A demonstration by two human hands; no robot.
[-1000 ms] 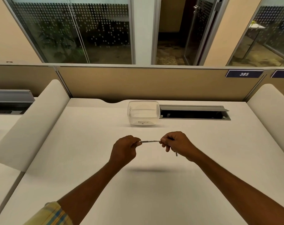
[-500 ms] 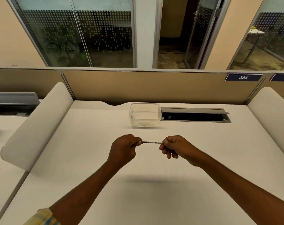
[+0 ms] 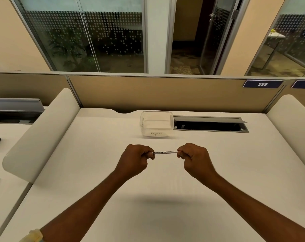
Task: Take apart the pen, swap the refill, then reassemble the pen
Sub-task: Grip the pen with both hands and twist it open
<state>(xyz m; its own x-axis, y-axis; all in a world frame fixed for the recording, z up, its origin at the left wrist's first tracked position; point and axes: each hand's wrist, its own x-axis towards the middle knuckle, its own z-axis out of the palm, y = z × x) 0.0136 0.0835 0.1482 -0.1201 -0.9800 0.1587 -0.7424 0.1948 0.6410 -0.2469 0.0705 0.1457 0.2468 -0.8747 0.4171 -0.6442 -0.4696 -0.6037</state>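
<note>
A thin white pen [image 3: 164, 152] with black printed lettering is held level above the white desk [image 3: 99, 172], between both fists. My left hand [image 3: 136, 158] is closed around its left end. My right hand [image 3: 193, 157] pinches its right end. Both ends of the pen are hidden inside the fingers, so only the middle of the barrel shows. No separate refill is visible.
A clear plastic tub [image 3: 156, 126] stands on the desk just beyond the hands. To its right is an open cable tray slot [image 3: 210, 125]. Rounded white side dividers [image 3: 38, 137] flank the desk, with a tan partition behind.
A thin piece that stuck out below my right hand a second ago is no longer visible. Both hands stay on the pen's ends, at about the same spot over the desk.
</note>
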